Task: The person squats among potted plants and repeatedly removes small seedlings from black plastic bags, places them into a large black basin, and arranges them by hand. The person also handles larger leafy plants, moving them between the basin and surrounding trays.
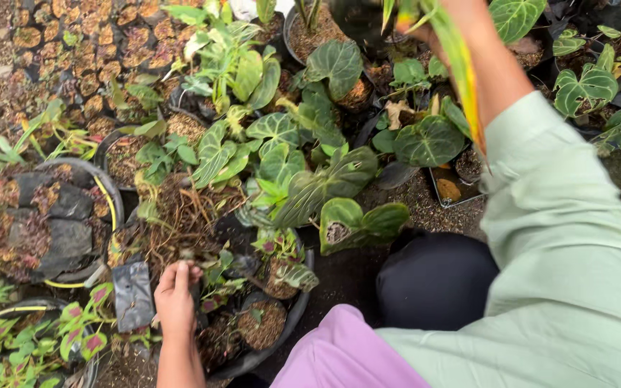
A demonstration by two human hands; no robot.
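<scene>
The left hand (175, 293) closes on a small plant (213, 276) in the black basin (292, 316), low by the roots. The right hand (425, 21) grips a long yellowing leaf (461, 65) above. Better to pull slowly, from the base.

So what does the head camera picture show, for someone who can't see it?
A person crouches over potted plants, the left hand reaching into a black tub of small plants beside a black bag. The right arm, in a pale green sleeve, lifts a long yellow-green leaf; that hand is mostly out of view. Dark veined leaves fill the middle.
</scene>
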